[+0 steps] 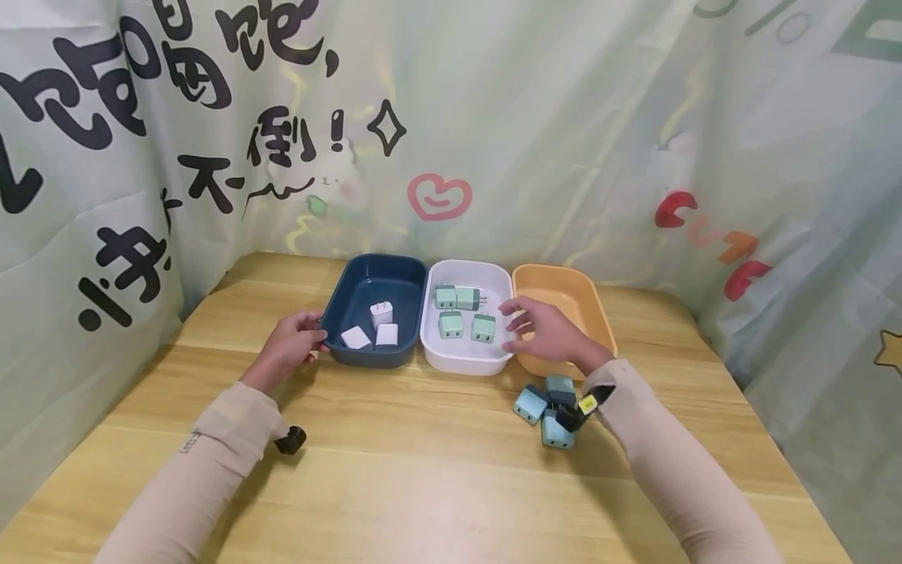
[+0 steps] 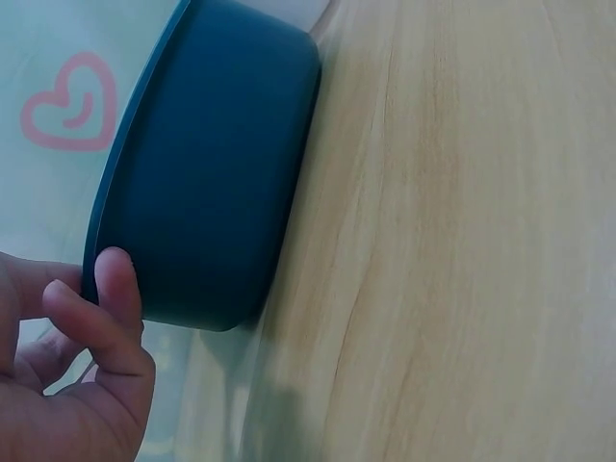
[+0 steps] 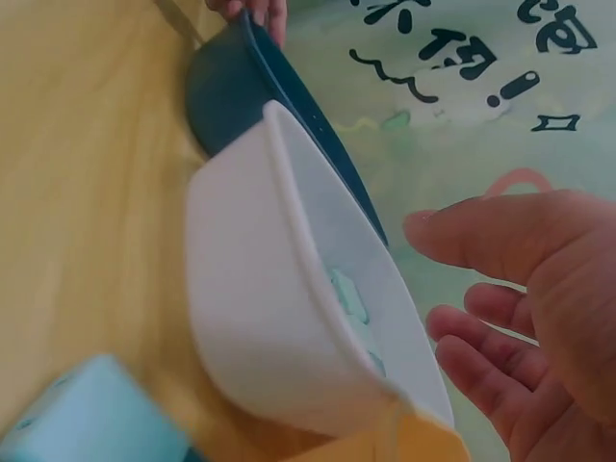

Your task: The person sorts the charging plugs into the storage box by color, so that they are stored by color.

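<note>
At the left corner of a dark blue bin (image 1: 373,356), my left hand (image 1: 285,345) pinches the rim, with a fingertip against the outer wall in the left wrist view. Three white charger plugs (image 1: 381,313) lie in that bin. My right hand (image 1: 543,325) hovers over the edge where the white bin (image 1: 465,364) meets the orange bin (image 1: 564,280), fingers parted and nothing between them. Several mint green charger plugs (image 1: 451,324) sit inside the white bin. Below the right wrist, several light blue charger plugs (image 1: 530,404) are bunched on the table, partly covered by the wrist camera.
The three bins stand side by side near the back of the wooden table (image 1: 395,470). A printed curtain (image 1: 535,117) hangs behind them and along both sides. Black cameras are strapped at the left wrist (image 1: 290,440) and right wrist (image 1: 574,413).
</note>
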{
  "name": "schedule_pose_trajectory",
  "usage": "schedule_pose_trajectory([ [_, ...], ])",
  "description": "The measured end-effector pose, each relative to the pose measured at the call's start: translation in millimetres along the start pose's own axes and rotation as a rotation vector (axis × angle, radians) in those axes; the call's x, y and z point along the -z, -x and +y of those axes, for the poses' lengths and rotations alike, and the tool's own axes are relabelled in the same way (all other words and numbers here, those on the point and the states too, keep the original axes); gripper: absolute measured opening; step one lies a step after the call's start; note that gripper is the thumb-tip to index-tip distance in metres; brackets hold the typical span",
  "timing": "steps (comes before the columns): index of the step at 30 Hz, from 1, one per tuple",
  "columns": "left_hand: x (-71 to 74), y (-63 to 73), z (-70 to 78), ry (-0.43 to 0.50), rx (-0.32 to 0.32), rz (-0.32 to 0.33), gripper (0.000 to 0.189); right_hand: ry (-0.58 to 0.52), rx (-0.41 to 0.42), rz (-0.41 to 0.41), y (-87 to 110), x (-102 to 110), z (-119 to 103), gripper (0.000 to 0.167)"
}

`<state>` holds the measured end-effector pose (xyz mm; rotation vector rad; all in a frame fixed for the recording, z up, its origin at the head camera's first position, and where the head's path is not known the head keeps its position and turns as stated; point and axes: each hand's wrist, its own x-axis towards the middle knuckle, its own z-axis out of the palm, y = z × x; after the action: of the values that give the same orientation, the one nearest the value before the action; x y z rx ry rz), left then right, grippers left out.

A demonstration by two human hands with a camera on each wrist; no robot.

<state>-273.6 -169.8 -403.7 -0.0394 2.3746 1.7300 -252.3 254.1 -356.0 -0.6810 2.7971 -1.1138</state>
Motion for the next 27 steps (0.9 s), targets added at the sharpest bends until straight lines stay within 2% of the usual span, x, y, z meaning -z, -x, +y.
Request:
schedule_pose_trajectory([
  [5,0.4,0.2,-0.9,0.006,0.012,0.004,0.050,-0.007,0.043,0.009,33.2,1.7,6.3,0.054],
  [16,0.5,-0.7,-3.0,0.029,0.035,0.009,0.051,-0.010,0.016,0.053,93.0,7.4,23.4,0.053],
  [21,-0.3,-2.4,-1.9,0.031,0.045,0.011,0.050,-0.008,0.011,0.073,110.1,10.2,33.9,0.052],
  [27,-0.1,-3.0,0.3,0.022,0.056,0.013,0.050,0.000,-0.003,0.057,117.7,11.9,44.4,0.051],
])
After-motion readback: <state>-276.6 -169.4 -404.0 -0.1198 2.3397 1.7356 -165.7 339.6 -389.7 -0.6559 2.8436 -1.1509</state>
